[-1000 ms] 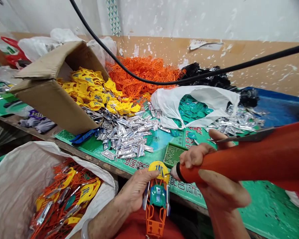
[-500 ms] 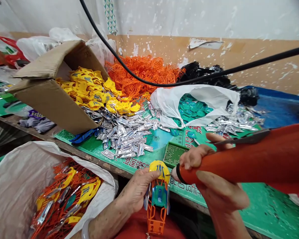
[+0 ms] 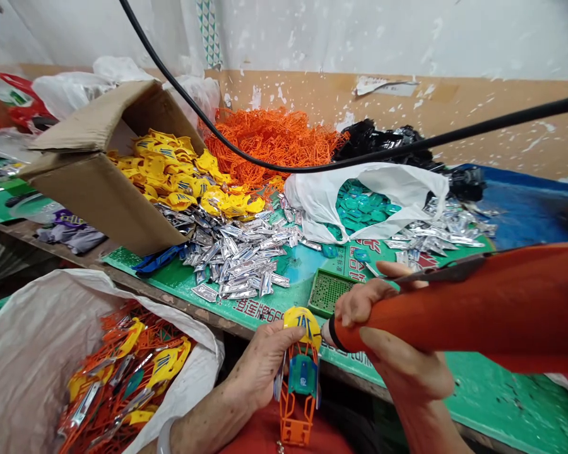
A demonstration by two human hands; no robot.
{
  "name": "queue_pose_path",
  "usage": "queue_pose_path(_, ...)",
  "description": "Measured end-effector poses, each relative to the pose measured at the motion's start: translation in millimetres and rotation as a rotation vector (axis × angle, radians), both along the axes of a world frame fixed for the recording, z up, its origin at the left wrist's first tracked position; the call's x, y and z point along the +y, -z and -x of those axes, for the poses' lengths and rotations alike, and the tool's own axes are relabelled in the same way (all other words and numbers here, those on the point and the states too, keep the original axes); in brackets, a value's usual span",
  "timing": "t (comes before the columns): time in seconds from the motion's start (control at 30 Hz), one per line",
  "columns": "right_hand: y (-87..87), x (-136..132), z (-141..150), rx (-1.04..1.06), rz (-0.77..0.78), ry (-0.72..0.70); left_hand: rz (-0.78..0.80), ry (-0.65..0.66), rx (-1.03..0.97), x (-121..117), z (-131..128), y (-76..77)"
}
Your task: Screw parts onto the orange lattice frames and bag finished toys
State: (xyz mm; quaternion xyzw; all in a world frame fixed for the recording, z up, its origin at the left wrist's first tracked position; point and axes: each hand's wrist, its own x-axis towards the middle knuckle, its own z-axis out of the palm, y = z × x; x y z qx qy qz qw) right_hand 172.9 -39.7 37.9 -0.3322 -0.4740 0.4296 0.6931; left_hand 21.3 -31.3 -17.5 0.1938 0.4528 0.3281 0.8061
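My left hand [image 3: 265, 356] grips a toy car body [image 3: 303, 376] by its yellow front piece, with the thumb on top. The body has an orange lattice frame, a green-blue middle piece and silver side strips. Wrapped around the front of an orange electric screwdriver [image 3: 421, 315] is my right hand [image 3: 397, 347]. The tool's thin bit meets the right edge of the yellow piece; the exact contact spot is too small to make out. Just beyond the car body, a small green tray [image 3: 330, 291] full of holes sits at the table edge.
A cardboard box [image 3: 89, 195] spills yellow parts [image 3: 170, 170] beside silver strips [image 3: 246, 258] and orange frames [image 3: 274, 139]. A white bag [image 3: 312, 195] holds green pieces. A black cable [image 3: 208, 120] hangs across. A sack [image 3: 33, 353] of assembled bodies stands lower left.
The screwdriver and my right hand have shifted slightly left. The cable hangs a little lower and further left. My left hand still holds the car body in nearly the same place.
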Motion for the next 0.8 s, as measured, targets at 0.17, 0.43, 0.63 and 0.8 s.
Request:
queue_pose_path(0.17,10.8,-2.0,0.0,-0.064,0.008,-0.026,-0.014,-0.017,0.010,-0.7,-0.8,3.3)
queue_pose_path(0.43,8.6,-1.7,1.4,-0.026,-0.011,-0.044,-0.015,0.002,0.004,-0.6,1.8,2.4)
queue_pose_path(0.63,-14.2,14.2,-15.5,0.112,-0.098,0.108,-0.022,0.043,0.046,4.2,7.4,-8.5)
queue_pose_path(0.8,-9.6,39.2,-30.8,0.045,-0.101,0.357,-0.042,0.125,0.047,6.6,10.4,-10.1)
